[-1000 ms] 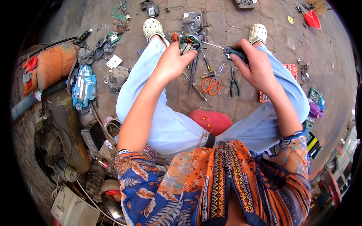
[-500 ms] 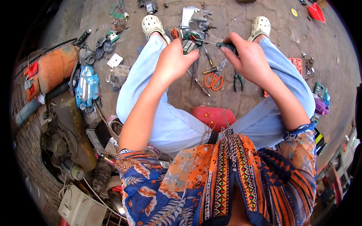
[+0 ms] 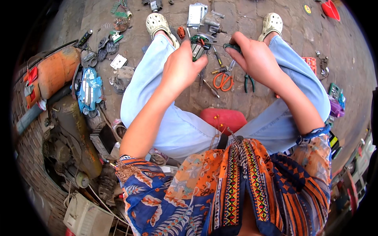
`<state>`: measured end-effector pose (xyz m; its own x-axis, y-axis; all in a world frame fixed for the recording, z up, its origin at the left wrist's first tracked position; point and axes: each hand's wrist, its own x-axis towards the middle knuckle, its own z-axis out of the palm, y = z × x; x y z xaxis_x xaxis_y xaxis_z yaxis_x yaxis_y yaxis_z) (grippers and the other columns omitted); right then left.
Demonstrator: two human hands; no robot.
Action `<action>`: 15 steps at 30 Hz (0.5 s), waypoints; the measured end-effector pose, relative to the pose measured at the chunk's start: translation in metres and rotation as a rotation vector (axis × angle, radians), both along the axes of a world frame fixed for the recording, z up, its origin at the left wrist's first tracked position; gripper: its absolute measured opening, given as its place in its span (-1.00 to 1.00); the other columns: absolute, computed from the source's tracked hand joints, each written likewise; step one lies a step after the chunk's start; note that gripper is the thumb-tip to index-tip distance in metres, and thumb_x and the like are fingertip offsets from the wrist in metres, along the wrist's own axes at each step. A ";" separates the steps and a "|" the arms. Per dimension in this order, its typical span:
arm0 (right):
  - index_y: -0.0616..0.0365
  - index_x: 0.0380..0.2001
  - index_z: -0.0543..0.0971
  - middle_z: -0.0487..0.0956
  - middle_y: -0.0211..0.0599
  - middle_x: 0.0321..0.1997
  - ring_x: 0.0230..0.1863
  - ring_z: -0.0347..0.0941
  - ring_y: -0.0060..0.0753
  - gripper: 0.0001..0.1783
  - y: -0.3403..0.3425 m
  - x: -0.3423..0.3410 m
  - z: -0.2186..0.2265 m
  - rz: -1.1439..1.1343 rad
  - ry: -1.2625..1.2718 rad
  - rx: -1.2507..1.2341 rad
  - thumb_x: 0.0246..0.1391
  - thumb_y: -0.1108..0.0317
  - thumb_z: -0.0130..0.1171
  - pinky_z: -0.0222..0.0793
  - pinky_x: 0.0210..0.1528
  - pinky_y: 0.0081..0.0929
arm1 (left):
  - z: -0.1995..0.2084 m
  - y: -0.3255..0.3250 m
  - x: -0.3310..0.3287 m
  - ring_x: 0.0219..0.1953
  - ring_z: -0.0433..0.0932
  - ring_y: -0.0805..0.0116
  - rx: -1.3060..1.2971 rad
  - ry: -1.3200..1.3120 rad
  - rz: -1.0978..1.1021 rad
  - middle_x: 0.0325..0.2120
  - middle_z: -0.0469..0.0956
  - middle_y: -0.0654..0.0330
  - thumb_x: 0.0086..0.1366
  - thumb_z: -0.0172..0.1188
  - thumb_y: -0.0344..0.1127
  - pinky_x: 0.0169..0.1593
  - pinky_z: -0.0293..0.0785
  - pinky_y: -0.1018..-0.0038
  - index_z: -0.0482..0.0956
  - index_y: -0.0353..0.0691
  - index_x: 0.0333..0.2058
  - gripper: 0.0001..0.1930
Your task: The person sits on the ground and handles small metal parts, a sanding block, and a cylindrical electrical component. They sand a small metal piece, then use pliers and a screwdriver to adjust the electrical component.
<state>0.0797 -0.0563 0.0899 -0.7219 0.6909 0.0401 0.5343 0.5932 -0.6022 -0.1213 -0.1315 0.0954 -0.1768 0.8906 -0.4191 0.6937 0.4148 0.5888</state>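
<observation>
My left hand [image 3: 182, 65] is closed round a small rounded electrical part [image 3: 197, 52] with metal sides, a green board and bits of red wire on top. In my right hand [image 3: 256, 57] is a screwdriver [image 3: 231, 47] with a dark green handle, its thin shaft pointing left to the part. Whether the tip touches the part, I cannot tell. Below my hands on the ground lie orange-handled scissors [image 3: 223, 82], green-handled pliers [image 3: 249, 83] and another screwdriver [image 3: 217, 57] with a yellow and black handle. A grey metal housing [image 3: 212, 23] lies just beyond the part.
A white slotted plate [image 3: 197, 15] lies beyond my hands. On the left are an orange gas cylinder [image 3: 59, 70], a blue-wrapped bundle [image 3: 90, 88] and loose motor parts. To the right are a red tool case [image 3: 310, 65] and a red bowl [image 3: 330, 10]. A red cushion [image 3: 223, 119] sits between my legs.
My right hand and the screwdriver have shifted slightly left and up. The part in my left hand has turned a little. Both hands keep their hold, and the view has shifted slightly.
</observation>
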 end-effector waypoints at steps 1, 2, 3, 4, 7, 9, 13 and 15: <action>0.29 -0.34 0.39 0.47 -0.11 -0.57 -0.55 0.43 -0.13 -0.73 0.002 0.001 -0.005 -0.024 0.030 -0.090 0.15 0.26 0.08 0.29 -0.47 -0.31 | 0.001 -0.001 0.001 -0.31 0.56 0.16 -0.009 -0.013 -0.002 -0.36 0.58 -0.01 0.10 0.20 -0.22 -0.18 0.43 0.38 0.42 -0.36 -0.07 -0.54; 0.30 -0.36 0.41 0.45 -0.13 -0.60 -0.57 0.41 -0.16 -0.71 0.005 0.002 -0.006 -0.035 0.072 -0.215 0.15 0.23 0.08 0.29 -0.48 -0.29 | 0.001 -0.003 0.002 -0.31 0.56 0.16 -0.002 -0.028 0.008 -0.35 0.58 -0.02 0.09 0.20 -0.22 -0.18 0.43 0.38 0.42 -0.36 -0.07 -0.54; 0.31 -0.37 0.43 0.44 -0.14 -0.62 -0.59 0.38 -0.20 -0.68 0.009 0.004 -0.007 -0.046 0.113 -0.338 0.15 0.20 0.07 0.29 -0.49 -0.27 | 0.002 -0.004 0.002 -0.30 0.56 0.16 0.007 -0.044 0.017 -0.35 0.58 -0.02 0.09 0.20 -0.22 -0.17 0.43 0.37 0.42 -0.36 -0.06 -0.54; 0.32 -0.39 0.45 0.42 -0.16 -0.65 -0.62 0.36 -0.24 -0.65 0.012 0.005 -0.008 -0.057 0.155 -0.461 0.14 0.16 0.07 0.29 -0.51 -0.25 | 0.002 -0.004 0.003 -0.30 0.56 0.16 0.015 -0.060 0.027 -0.34 0.58 -0.02 0.09 0.20 -0.22 -0.17 0.43 0.37 0.42 -0.36 -0.06 -0.54; 0.29 -0.41 0.52 0.27 -0.48 -0.73 -0.69 0.11 -0.61 -0.60 0.012 0.004 -0.014 -0.158 0.206 -0.944 0.23 0.12 -0.03 0.06 -0.64 -0.55 | 0.005 -0.004 0.001 -0.29 0.56 0.16 0.060 0.005 0.009 -0.33 0.57 -0.04 0.09 0.20 -0.22 -0.16 0.43 0.37 0.42 -0.37 -0.05 -0.53; 0.29 -0.35 0.52 0.18 -0.60 -0.73 -0.72 -0.01 -0.71 -0.59 0.014 0.004 -0.011 -0.210 0.237 -1.282 0.25 0.10 -0.05 -0.09 -0.68 -0.63 | 0.004 -0.003 -0.001 -0.28 0.56 0.16 0.049 -0.001 0.003 -0.33 0.57 -0.05 0.09 0.21 -0.22 -0.15 0.42 0.37 0.41 -0.38 -0.04 -0.51; 0.30 -0.25 0.48 0.03 -0.71 -0.72 -0.73 -0.16 -0.79 -0.58 0.017 0.006 -0.014 -0.210 0.298 -1.568 0.28 0.09 -0.10 -0.28 -0.71 -0.67 | 0.001 -0.003 -0.006 -0.30 0.55 0.26 0.063 -0.052 -0.022 -0.34 0.57 0.00 0.12 0.19 -0.23 -0.16 0.42 0.42 0.40 -0.42 -0.04 -0.52; 0.29 -0.25 0.46 0.00 -0.72 -0.72 -0.74 -0.19 -0.79 -0.59 0.017 0.007 -0.015 -0.189 0.289 -1.562 0.29 0.09 -0.11 -0.31 -0.71 -0.66 | -0.001 -0.003 -0.008 -0.31 0.52 0.35 0.053 -0.114 -0.009 -0.36 0.56 0.06 0.14 0.18 -0.25 -0.18 0.41 0.46 0.40 -0.41 -0.03 -0.54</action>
<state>0.0866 -0.0389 0.0745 -0.7189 0.2577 -0.6456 0.2907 -0.7322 -0.6160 -0.1288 -0.1344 0.0949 -0.1223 0.9134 -0.3883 0.6248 0.3748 0.6850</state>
